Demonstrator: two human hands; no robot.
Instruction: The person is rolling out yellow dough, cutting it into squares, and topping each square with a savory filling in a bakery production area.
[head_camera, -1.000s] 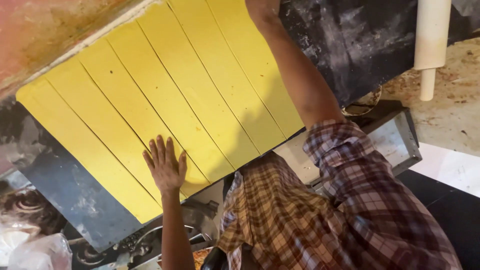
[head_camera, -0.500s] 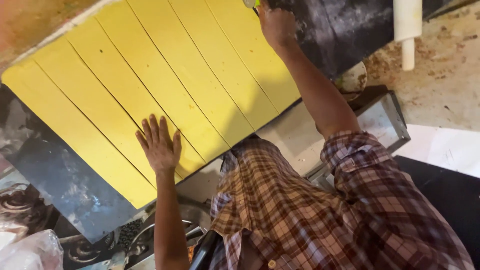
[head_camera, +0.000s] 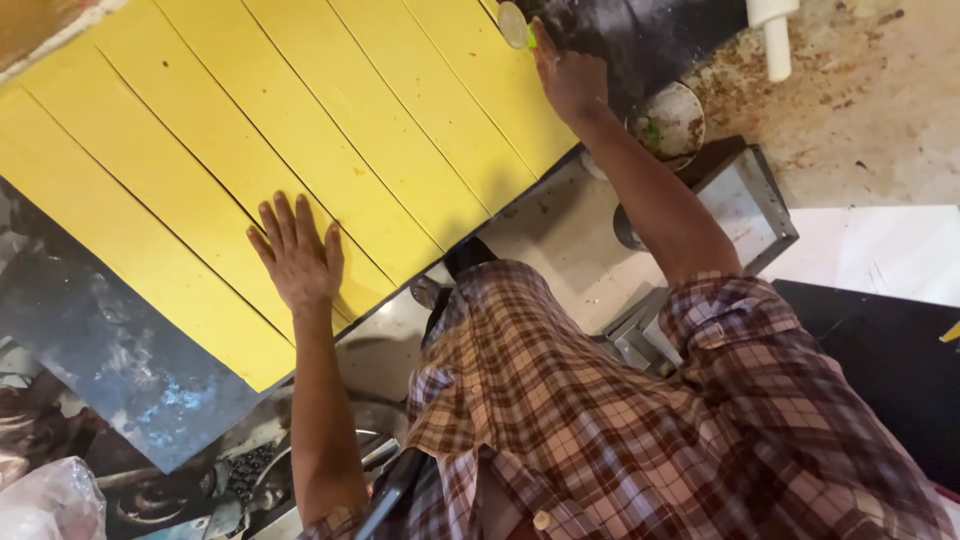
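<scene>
A row of yellow painted planks (head_camera: 300, 130) lies side by side on a dark, paint-stained board (head_camera: 110, 350). My left hand (head_camera: 297, 255) rests flat on the near planks with its fingers spread. My right hand (head_camera: 572, 75) is stretched out to the far right plank edge and is closed around a small tool with a round pale end (head_camera: 514, 25); what kind of tool it is I cannot tell. My plaid shirt sleeve (head_camera: 740, 330) covers part of the ground below.
A round paint-smeared tin (head_camera: 668, 120) and a grey metal tray (head_camera: 745, 205) sit right of the planks. A white pipe (head_camera: 775, 30) stands at the top right. A clear plastic bag (head_camera: 45, 500) lies at the bottom left, a black sheet (head_camera: 900, 350) at the right.
My right hand has come down along the far plank edge into fuller view with the tool. My left hand stays flat on the planks. The view has shifted.
</scene>
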